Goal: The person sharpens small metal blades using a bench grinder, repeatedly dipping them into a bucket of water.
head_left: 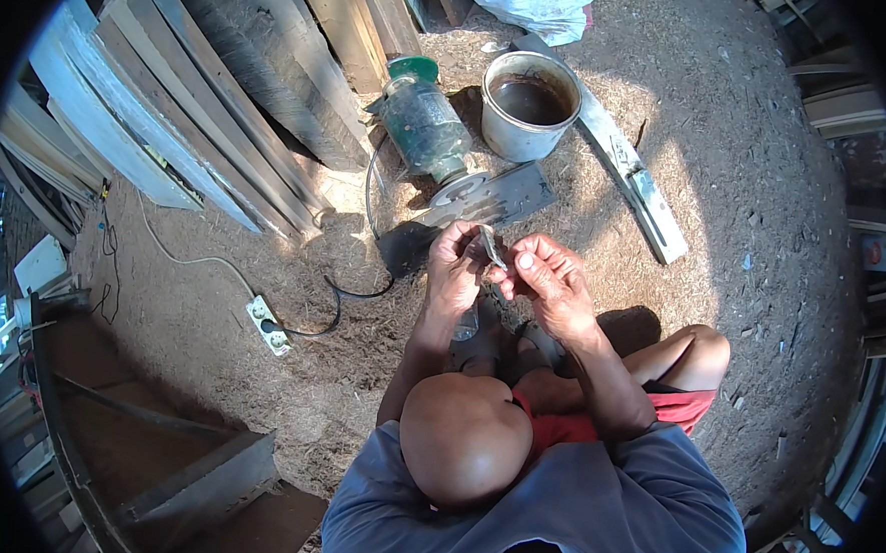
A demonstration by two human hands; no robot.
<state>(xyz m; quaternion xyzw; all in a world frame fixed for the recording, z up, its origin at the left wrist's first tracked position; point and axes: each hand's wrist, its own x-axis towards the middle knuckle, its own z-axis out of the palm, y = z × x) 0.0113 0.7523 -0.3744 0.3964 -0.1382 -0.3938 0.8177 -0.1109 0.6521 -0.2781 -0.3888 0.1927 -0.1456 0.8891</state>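
In front of my body, both hands come together over a small flat grey piece [491,247], thin like a blade; its exact kind is too small to tell. My left hand [455,267] is closed around its upper part. The fingers of my right hand [558,288] are pinched together at its lower end. Just beyond the hands a dark, spotted flat board [507,197] lies on the ground. A green electric motor [426,127] with a round disc [460,189] at its near end lies past it. Below my left hand a clear container [467,325] partly shows by my feet.
A white bucket [528,141] of dark liquid stands beside the motor, near a long pale plank [636,182]. Planks [212,104] lean at the upper left. A white power strip [268,325] with a black cable [335,311] lies left. A wooden frame [197,474] occupies the lower left.
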